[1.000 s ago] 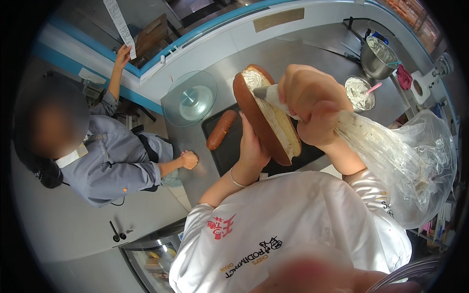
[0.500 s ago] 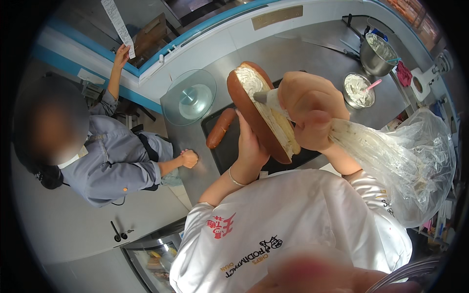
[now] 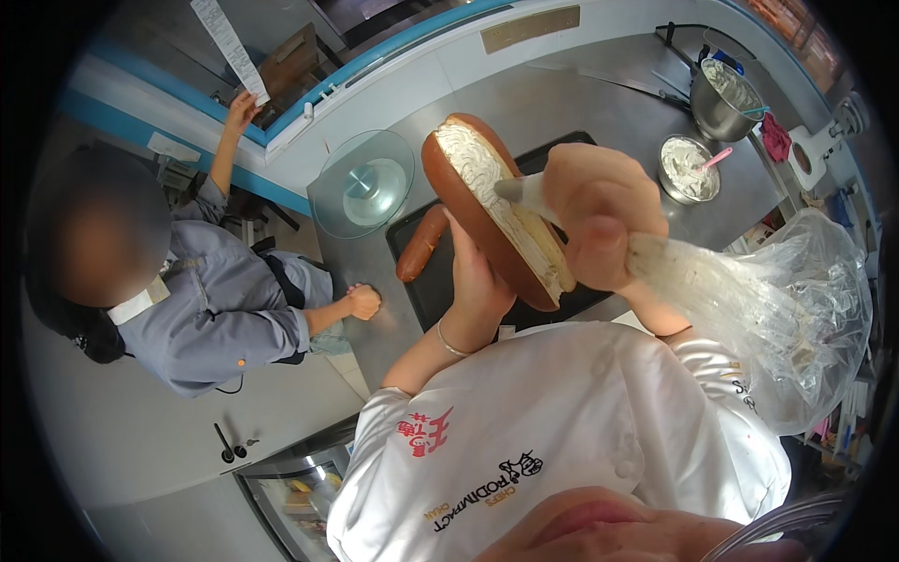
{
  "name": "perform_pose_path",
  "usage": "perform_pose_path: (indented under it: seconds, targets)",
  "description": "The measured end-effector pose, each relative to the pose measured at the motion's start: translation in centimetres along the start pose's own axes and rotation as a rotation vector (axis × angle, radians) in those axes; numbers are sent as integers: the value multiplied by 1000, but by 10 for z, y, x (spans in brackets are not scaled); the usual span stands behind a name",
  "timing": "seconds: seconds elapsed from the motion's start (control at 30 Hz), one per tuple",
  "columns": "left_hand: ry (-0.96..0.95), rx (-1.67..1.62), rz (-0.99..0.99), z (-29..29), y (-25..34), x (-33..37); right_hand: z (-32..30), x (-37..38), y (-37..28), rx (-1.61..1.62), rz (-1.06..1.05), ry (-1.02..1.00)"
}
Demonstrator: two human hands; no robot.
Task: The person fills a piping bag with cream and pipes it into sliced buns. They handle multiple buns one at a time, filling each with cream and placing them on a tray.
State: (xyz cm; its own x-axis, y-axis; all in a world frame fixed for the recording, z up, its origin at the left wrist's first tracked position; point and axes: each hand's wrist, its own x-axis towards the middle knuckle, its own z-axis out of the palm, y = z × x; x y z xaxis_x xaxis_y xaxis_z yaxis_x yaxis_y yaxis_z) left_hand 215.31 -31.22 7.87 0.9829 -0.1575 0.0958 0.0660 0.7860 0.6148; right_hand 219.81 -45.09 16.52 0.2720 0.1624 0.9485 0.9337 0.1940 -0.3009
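Note:
My left hand point(image 3: 478, 272) is wrapped round the underside of a long brown bun point(image 3: 468, 197), split lengthwise and held tilted above a black baking tray point(image 3: 412, 239). Pale cream point(image 3: 475, 161) lies in swirls along the far part of the split. In my right hand point(image 3: 604, 215) is a clear piping bag point(image 3: 721, 281), gripped tight, its metal tip resting at the cream near the middle of the bun. The bag's loose end spreads out to the right. A smaller brown bun point(image 3: 422, 245) lies on the tray, left of my left hand.
A glass cake stand point(image 3: 361, 187) stands left of the tray. At the far right are a cream bowl with a pink spatula point(image 3: 690, 170), a deeper mixing bowl point(image 3: 721, 108) and a long knife point(image 3: 623, 86). On the left a person point(image 3: 225, 300) holds up a paper strip point(image 3: 228, 47).
The piping tip has moved a little nearer along the split, and more of the bun carries swirled cream. The bun's far end has shifted slightly left. The co-worker's raised hand is slightly lower.

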Motion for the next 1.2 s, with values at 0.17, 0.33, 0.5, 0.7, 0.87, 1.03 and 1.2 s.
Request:
perform_pose_path:
  seconds: [0.17, 0.33, 0.5, 0.7, 0.87, 1.03, 1.2]
  targets:
    - [17, 20, 38, 10, 6, 8, -1, -1, 2, -20, 31, -17]
    - [-62, 12, 85, 11, 14, 16, 4, 6, 7, -17, -13, -64]
    - [68, -26, 52, 16, 22, 25, -5, 17, 15, -71, 26, -82]
    - [99, -1, -1, 19, 31, 29, 7, 20, 12, -45, -19, -93]
    - [127, 5, 92, 25, 25, 23, 4, 10, 10, -59, -48, -111]
    - [-52, 12, 141, 16, 22, 14, 2, -6, -1, -130, -9, -148]
    - [52, 3, 124, -3, 11, 4, 17, -27, -17, -89, -66, -127]
